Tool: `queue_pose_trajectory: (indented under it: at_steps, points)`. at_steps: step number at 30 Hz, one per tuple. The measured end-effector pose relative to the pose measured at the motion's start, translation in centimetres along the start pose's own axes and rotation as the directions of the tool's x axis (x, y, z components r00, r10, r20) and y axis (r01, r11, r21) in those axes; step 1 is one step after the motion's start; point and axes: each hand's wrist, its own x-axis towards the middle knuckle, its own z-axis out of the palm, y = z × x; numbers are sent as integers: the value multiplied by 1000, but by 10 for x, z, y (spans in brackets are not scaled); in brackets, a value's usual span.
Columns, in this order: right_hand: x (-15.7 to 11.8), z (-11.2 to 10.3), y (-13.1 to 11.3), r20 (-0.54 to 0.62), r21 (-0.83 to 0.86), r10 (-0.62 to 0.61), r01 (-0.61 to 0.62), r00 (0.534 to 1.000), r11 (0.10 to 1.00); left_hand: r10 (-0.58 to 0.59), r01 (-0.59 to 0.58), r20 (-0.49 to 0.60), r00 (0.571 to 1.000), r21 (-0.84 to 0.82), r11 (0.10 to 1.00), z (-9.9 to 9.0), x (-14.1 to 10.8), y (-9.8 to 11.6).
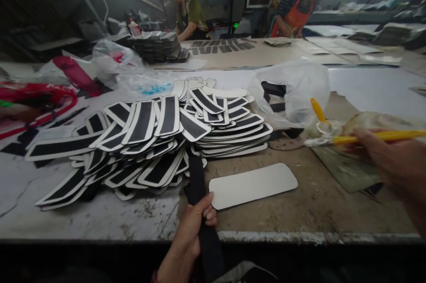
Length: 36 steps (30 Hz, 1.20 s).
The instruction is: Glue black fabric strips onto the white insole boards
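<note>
My left hand [195,225] is closed around a black strip [211,252] that runs past the table's front edge. Its thumb and fingertips lie at the left end of a white, round-cornered panel [254,185], flat on the brown board. At the right, my right hand [382,154] grips a yellow-handled brush [346,140], its white-coated bristles pointing left. Behind the brush tip stands a glue-smeared container [328,128] with another yellow handle [318,110] sticking up. A large heap of white panels with black strips on them [140,121] spreads left of the white panel.
A clear plastic bag [296,92] with black pieces inside sits behind the brush. More plastic bags [115,59] and a red item [49,96] lie at the left. Two people [189,12] work at a farther table [233,59] carrying dark pieces and stacks.
</note>
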Motion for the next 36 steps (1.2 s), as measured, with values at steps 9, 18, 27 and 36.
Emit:
queue_pose_trajectory:
  at_steps: [9,18,27,36]
  points:
    - [-123,104,-92,533,532,-15,-321,846,784,51,-59,71,996,106,993,-3,-1,-5]
    - [-124,116,-99,524,426,-27,-234,852,874,80,-89,79,994,118,989,-6,-1,-7]
    - [-125,104,-98,466,401,-20,-191,885,896,95,-107,83,992,153,982,-8,-1,-10]
    - [-121,104,-85,452,350,-64,-111,890,930,123,-129,40,992,219,967,-8,0,-13]
